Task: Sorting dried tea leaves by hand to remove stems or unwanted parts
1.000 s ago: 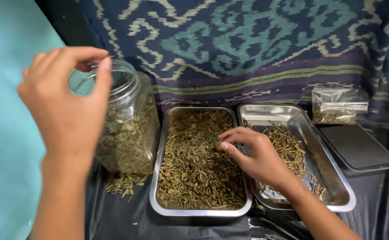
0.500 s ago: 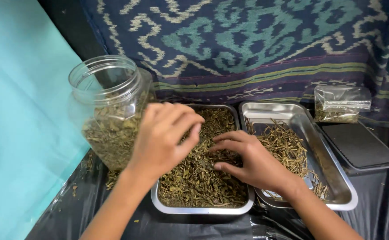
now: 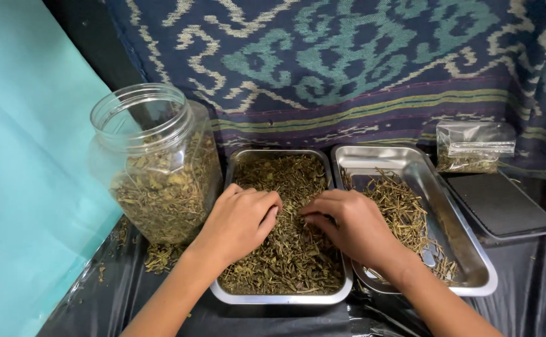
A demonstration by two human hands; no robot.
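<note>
Patterned woven cloth (image 3: pixel 360 62) in dark blue, teal and cream fills the far side of the scene, hanging behind a work surface covered in black plastic sheeting (image 3: pixel 160 306). A plain turquoise sheet (image 3: pixel 23 175) runs along the left edge.

A clear plastic jar (image 3: pixel 157 165) with no lid stands on the left, more than half full of dried greenish-brown leaf pieces. A few loose bits (image 3: pixel 160 256) lie on the plastic at its near base.

Two shallow steel trays sit side by side, touching. The left tray (image 3: pixel 279 298), just beside the jar, is filled with a thick layer of dried chopped herb (image 3: pixel 291 181), leaf flakes and short stems mixed. The right tray (image 3: pixel 472 274) holds a thinner scatter of pale straw-like stems (image 3: pixel 401 203), with bare metal showing at its far end.

Farther right, a flat black rectangular slab (image 3: pixel 501 203) rests on a lid-like base. Beyond it, against the cloth, is a small clear bag (image 3: pixel 474 148) holding some dried herb.

Both hands are down in the left tray, near each other. The left hand (image 3: pixel 241 221) rests palm down on the herb, fingers curled loosely together. The right hand (image 3: pixel 348 224) reaches across the seam between the trays, its fingers bent and tips pressed into the herb; whether they pinch a piece cannot be told.
</note>
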